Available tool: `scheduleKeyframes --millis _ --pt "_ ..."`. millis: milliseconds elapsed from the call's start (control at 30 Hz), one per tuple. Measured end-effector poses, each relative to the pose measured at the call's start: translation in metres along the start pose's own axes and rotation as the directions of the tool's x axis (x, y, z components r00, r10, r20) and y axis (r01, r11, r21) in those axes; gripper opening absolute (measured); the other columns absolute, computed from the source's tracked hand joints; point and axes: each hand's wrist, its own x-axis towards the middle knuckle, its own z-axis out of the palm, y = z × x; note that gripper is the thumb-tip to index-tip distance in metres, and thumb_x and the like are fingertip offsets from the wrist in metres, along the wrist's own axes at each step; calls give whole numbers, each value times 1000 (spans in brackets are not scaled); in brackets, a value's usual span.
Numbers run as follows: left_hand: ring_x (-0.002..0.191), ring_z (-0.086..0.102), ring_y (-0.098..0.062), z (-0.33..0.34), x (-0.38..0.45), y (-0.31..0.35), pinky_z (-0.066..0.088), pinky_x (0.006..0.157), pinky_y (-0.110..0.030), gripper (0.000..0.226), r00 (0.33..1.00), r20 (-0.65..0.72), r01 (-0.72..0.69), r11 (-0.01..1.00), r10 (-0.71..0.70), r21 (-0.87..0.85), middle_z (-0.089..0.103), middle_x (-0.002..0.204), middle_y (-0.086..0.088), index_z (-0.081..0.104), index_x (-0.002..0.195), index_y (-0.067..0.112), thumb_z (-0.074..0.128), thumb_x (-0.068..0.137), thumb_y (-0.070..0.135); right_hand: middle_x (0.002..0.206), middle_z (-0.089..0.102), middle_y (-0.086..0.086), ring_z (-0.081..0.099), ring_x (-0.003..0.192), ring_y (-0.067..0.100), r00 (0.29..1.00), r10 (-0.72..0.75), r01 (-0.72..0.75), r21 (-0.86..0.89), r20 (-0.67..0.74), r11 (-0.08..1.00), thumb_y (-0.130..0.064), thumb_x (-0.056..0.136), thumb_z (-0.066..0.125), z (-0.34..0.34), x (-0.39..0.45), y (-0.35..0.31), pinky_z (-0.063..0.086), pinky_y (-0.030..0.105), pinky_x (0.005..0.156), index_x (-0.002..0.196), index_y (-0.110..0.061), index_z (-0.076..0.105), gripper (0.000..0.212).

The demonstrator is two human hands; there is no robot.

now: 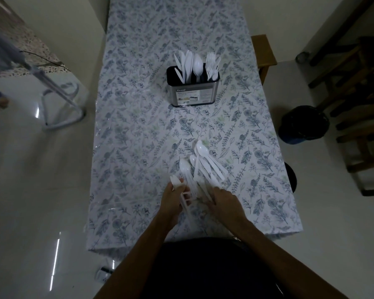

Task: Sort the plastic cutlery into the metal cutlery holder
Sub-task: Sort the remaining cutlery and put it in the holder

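Observation:
A metal cutlery holder [192,94] stands upright mid-table, with white knives at its left, a spoon in the middle and forks at its right. Nearer to me lies a loose pile of white plastic spoons [205,165] on the floral tablecloth. My left hand [173,201] is closed around a bundle of white cutlery, a spoon bowl [184,166] sticking out ahead of it. My right hand [224,201] rests palm down on the near ends of the pile, fingers touching the handles; whether it grips any is hidden.
The long table [138,126] has a floor drop along its left edge. A wooden chair [263,52] stands at the right edge, a dark bucket [302,125] and wooden furniture beyond it. A metal frame [61,100] stands on the floor to the left.

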Motion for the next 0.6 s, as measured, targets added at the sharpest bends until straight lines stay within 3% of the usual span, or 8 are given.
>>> scheduleKeyframes --millis 100,167,267,333,400,467,533,600 --pt "64 56 -17 -1 1 -1 52 60 -31 2 1000 12 1 999 -2 51 60 84 -9 63 102 13 63 99 13 93 67 7 65 86 25 999 44 -45 80 9 996 -30 94 61 -3 -3 -3 40 26 67 100 -12 59 20" --pt "62 54 -16 -1 0 -3 50 59 -30 9 999 50 -4 998 1 68 56 80 -7 60 100 12 68 96 14 80 66 -2 66 75 17 997 73 -68 226 -14 972 -25 87 68 -10 -8 -4 43 20 58 87 -16 60 12" --pt "75 65 -25 3 -1 -7 56 68 -37 35 993 119 6 997 -15 73 65 88 -16 60 110 4 79 88 23 74 68 -10 64 67 0 999 -21 3 450 34 893 -23 81 77 -22 -24 -13 47 12 58 80 -22 66 11" --pt "78 70 -28 8 -2 -11 58 67 -38 33 992 128 -22 995 9 97 69 97 -20 59 119 2 72 94 19 75 71 -10 66 68 -2 996 -82 49 524 40 850 -29 82 79 -26 -29 -17 49 13 61 81 -24 69 11" --pt "69 67 -22 12 -4 -10 57 61 -35 20 992 121 -44 992 30 117 68 94 -18 57 121 5 57 102 11 77 71 -9 67 68 1 998 -27 52 502 -57 863 -36 87 75 -24 -23 -9 53 15 64 83 -23 68 16" --pt "65 63 -19 11 -3 -8 55 61 -34 17 996 93 -10 996 2 84 63 91 -16 56 121 10 50 106 14 82 66 -4 65 72 12 990 47 -1 323 -136 946 -41 93 65 -19 -11 14 53 27 65 88 -21 59 22" --pt "64 60 -19 9 -2 -6 54 62 -35 22 997 58 52 998 -53 22 61 87 -12 57 123 11 51 106 25 93 58 4 60 81 22 993 51 -43 73 -110 996 -42 94 62 -14 -3 36 50 34 68 102 -15 53 30" --pt "63 59 -19 5 0 -4 56 62 -35 30 994 9 108 994 -109 8 60 84 -9 57 122 11 56 103 34 90 53 3 54 81 22 997 59 -57 45 -48 997 -36 92 67 -10 0 49 45 33 67 99 -16 50 28"
